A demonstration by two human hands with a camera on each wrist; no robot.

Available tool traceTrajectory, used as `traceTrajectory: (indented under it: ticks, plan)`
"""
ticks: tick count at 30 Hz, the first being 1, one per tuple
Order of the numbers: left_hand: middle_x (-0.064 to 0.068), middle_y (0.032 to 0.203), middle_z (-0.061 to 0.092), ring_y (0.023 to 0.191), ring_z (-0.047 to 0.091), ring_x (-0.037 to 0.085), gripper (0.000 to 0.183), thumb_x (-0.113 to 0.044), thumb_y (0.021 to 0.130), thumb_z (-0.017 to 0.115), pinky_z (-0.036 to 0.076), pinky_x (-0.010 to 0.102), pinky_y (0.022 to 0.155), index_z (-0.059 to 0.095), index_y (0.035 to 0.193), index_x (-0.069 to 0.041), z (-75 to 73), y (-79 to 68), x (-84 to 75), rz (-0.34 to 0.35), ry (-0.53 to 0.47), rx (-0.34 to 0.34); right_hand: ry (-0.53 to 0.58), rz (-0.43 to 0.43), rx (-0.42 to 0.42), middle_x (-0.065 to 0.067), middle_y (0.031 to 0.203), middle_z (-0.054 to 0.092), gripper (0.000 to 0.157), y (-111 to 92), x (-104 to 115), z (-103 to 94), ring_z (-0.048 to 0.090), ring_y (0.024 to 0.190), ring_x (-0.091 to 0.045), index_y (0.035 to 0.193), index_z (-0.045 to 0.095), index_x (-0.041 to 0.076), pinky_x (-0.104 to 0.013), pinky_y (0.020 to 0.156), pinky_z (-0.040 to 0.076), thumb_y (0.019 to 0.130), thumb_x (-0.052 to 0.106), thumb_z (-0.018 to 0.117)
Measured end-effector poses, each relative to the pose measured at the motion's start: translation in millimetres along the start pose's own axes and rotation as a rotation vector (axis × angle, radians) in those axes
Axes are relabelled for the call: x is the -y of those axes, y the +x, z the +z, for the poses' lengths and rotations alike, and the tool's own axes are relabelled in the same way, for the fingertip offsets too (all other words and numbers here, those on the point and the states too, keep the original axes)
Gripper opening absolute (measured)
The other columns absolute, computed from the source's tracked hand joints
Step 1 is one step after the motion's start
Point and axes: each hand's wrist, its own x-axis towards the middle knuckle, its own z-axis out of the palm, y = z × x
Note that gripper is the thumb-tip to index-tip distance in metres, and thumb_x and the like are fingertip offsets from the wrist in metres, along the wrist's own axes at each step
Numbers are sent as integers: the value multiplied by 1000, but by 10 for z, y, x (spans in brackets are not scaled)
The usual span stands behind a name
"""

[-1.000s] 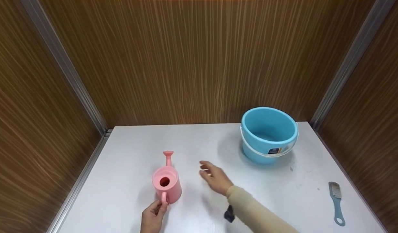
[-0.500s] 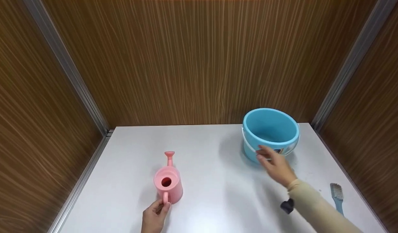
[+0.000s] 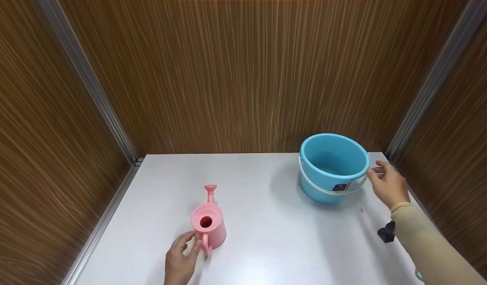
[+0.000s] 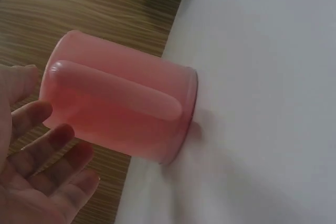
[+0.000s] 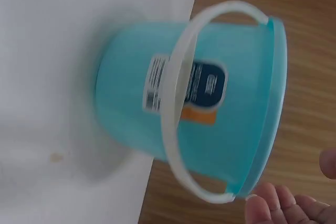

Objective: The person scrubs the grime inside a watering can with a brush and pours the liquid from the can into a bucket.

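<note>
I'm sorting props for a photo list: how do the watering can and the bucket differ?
The watering can is plain pink; the bucket is light blue with a printed label.
The watering can is clearly smaller and narrower than the bucket.
The watering can has a flared spout and a round hole in its top; the bucket has a wide-open mouth and a white bail.
Both stand upright on the white table.

I see a flat white table (image 3: 251,221), with stripy brown wood walls (image 3: 243,79) behind and beside it. Long grey metal strips (image 3: 91,79) line both back corners. A curved blue loop (image 3: 417,274) peeks out front right.
</note>
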Motion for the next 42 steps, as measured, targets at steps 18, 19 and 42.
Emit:
traceTrajectory:
  ticks: [18, 19, 42]
  plan:
    - [4, 127, 53, 113, 50, 22, 56, -24, 83, 68, 42, 42, 91, 46, 132, -11, 200, 310, -752, 449, 24, 64, 74, 278, 183, -30, 141, 22, 94, 273, -3, 92, 30, 124, -48, 145, -2, 3, -63, 89, 31, 85, 65, 36]
    - [4, 127, 52, 114, 49, 22, 56, -26, 84, 67, 41, 42, 92, 45, 133, -11, 232, 321, -783, 469, 31, 72, 72, 276, 188, -31, 141, 22, 93, 280, 0, 113, 30, 124, -48, 144, -2, 3, -64, 89, 30, 86, 64, 37]
    - [2, 135, 42, 124, 39, 18, 59, -46, 87, 56, 34, 37, 99, 40, 136, -18, 914, 786, -1381, 285, 164, 414, 98, 242, 186, -31, 131, 38, 74, 293, -32, 200, 46, 113, -43, 144, 5, 1, -56, 89, 38, 92, 36, 45]
